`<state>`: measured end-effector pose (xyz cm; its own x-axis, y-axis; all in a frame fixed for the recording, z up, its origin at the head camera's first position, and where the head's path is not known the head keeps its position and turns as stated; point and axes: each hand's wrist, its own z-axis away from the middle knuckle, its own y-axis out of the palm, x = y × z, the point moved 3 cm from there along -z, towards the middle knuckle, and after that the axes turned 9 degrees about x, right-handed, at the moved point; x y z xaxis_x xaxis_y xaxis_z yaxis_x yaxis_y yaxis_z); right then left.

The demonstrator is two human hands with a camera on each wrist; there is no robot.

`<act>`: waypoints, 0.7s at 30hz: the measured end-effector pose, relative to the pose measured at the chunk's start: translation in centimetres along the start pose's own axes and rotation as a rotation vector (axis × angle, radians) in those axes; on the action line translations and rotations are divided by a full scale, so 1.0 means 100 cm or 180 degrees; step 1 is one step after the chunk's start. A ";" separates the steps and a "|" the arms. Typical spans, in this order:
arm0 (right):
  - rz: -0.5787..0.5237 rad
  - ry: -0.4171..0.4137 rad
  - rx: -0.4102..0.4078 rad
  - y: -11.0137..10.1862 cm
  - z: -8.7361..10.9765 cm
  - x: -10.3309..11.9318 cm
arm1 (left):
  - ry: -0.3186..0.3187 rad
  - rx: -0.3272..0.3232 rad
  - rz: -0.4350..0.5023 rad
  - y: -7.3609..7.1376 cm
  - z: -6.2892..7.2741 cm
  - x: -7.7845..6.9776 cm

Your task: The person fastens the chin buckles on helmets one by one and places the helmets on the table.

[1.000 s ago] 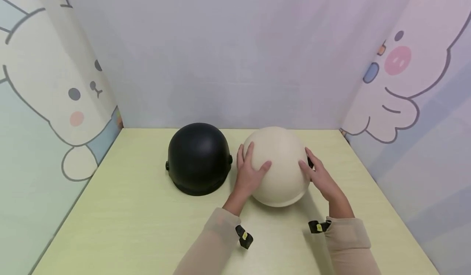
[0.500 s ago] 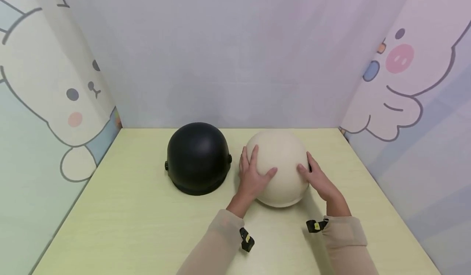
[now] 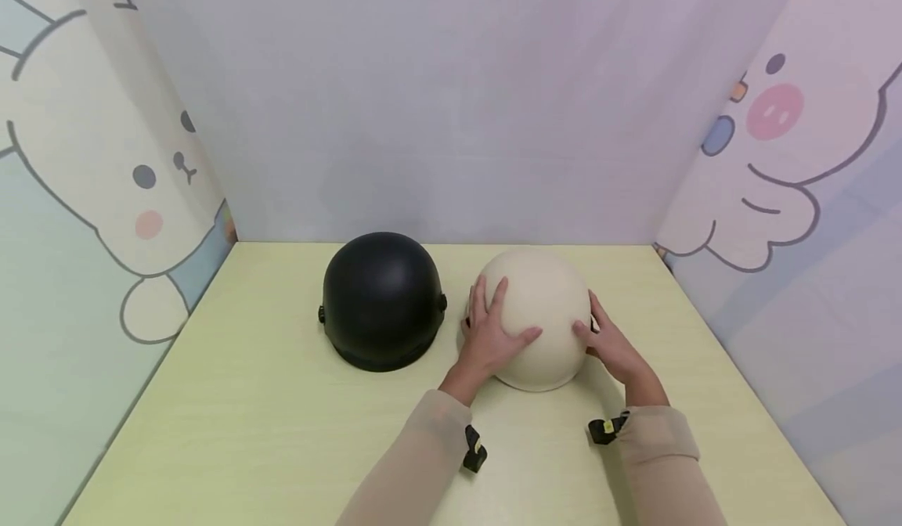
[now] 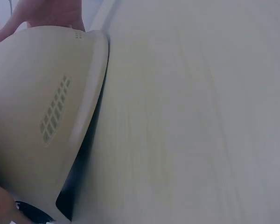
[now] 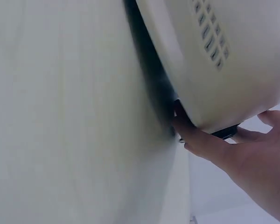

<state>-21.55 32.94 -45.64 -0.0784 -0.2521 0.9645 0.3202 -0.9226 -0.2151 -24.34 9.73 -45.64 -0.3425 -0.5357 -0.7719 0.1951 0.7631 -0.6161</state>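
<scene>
A cream helmet (image 3: 546,287), dome upward, stands at the right of the tabletop between the two hands. My left hand (image 3: 489,344) holds its left side, fingers spread and thumb across the front. On the opposite side my right hand (image 3: 615,347) grips it near a black side fitting. In the right wrist view, fingers of the right hand (image 5: 256,158) reach under the rim of the helmet (image 5: 252,74), which has a grid of small vents. The left wrist view shows a dark gap under the helmet's edge (image 4: 88,79); only part of the left hand (image 4: 0,205) appears there.
A black helmet (image 3: 383,303) with side knobs stands left of the cream one, a small space apart. The pale yellow table (image 3: 232,416) ends at a plain back curtain (image 3: 437,119). Cartoon-printed curtains hang at both sides.
The cream helmet has shifted slightly right, away from the black helmet, and appears a little smaller. My left hand has moved right with it; my right hand stays at its side.
</scene>
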 end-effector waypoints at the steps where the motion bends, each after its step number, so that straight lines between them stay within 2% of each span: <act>1: -0.0014 0.0005 0.0025 0.000 -0.002 -0.002 | -0.0009 0.0002 -0.0024 0.000 -0.001 0.000; 10: 0.0034 0.0045 -0.0046 -0.002 -0.013 -0.008 | -0.0088 0.0062 -0.0109 0.004 -0.011 0.002; 16: -0.0118 0.0115 -0.0085 -0.003 -0.012 -0.004 | -0.0022 0.0162 -0.0077 0.005 -0.018 -0.001; 21: -0.0221 0.0162 -0.0093 -0.002 -0.015 -0.002 | -0.0014 0.0152 -0.0129 0.005 -0.022 -0.001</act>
<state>-23.02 32.79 -46.04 -0.1475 -0.2011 0.9684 0.2848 -0.9463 -0.1531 -26.23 10.95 -45.56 -0.3471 -0.5675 -0.7466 0.2249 0.7225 -0.6537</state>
